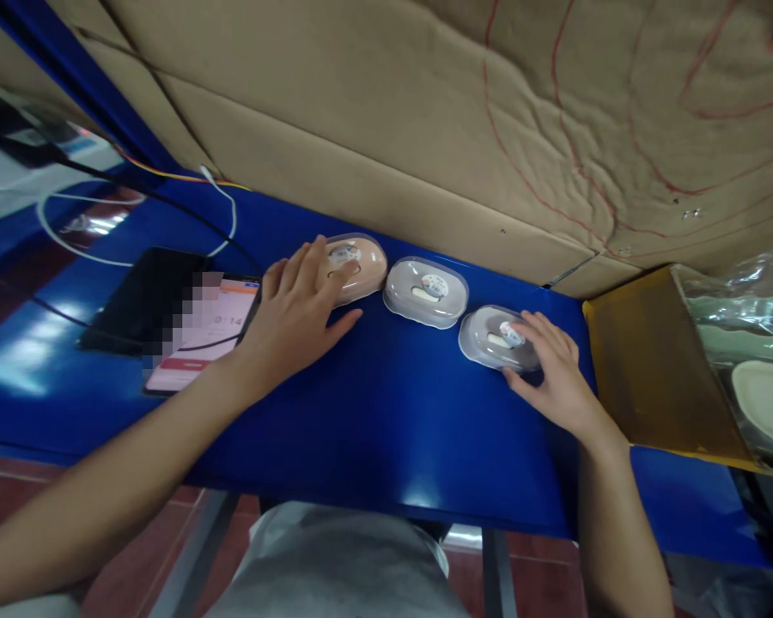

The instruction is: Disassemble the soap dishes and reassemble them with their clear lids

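Note:
Three oval plastic boxes with clear lids and round stickers stand in a slanting row on a blue table. My left hand (pixel 296 296) lies with fingers spread over the left side of the pinkish box (pixel 367 262). Beside it, a whitish box (pixel 425 293) sits untouched in the middle. My right hand (pixel 550 365) curves around the right end of another whitish box (pixel 486 337), thumb in front and fingers behind. Its thumb and fingers are apart, and the box rests on the table. Whether the right fingertips press on it is hard to see.
A phone (pixel 232 313) with a lit screen and a dark flat object (pixel 142 300) lie left, with cables (pixel 70 249) across them. A cardboard box (pixel 657 360) holding bagged pale-green and cream plastic parts stands right. Cardboard sheeting (pixel 361 112) walls the back of the blue table (pixel 386 429).

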Demonstrator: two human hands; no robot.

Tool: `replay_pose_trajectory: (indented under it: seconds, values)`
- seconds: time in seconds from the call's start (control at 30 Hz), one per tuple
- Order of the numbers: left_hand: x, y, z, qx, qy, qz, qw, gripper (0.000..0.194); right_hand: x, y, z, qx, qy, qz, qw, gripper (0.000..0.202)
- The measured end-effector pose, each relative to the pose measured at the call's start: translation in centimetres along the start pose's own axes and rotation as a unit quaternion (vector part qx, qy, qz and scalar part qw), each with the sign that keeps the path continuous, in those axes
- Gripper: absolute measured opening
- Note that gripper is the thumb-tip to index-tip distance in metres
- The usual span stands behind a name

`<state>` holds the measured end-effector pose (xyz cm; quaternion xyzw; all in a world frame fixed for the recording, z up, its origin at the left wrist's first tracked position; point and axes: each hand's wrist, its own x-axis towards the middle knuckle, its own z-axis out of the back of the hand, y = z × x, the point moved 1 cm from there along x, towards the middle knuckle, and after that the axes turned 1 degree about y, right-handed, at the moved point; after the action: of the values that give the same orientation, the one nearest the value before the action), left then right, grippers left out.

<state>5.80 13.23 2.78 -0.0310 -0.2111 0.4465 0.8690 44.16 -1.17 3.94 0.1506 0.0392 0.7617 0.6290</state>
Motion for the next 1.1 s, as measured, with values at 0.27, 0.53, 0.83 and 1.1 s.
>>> replay_pose_trajectory:
  seconds: [0.27, 0.53, 0.83, 1.1]
  values:
    - [-0.3, -0.8, 0.5, 0.001, 0.015, -0.059, 0.998, 0.039, 0.5, 1.2, -1.6, -0.025, -0.080, 0.027, 0.996, 0.055]
    - [-1.6, -3.2, 0.5, -0.063, 0.069, -0.205, 0.974, 0.046, 1.9, 8.0, -2.5, 0.009, -0.013, 0.130, 0.991, 0.050]
    - [-2.0, -3.2, 0.2, -0.113, 0.122, -0.201, 0.965, 0.063, 1.4, 10.0, -4.3, 0.045, -0.054, 0.145, 0.987, 0.058]
    - [-1.3, -2.3, 0.7, -0.109, 0.033, -0.110, 0.987, 0.063, 1.2, 10.3, -4.4, 0.019, -0.045, 0.179, 0.983, 0.053]
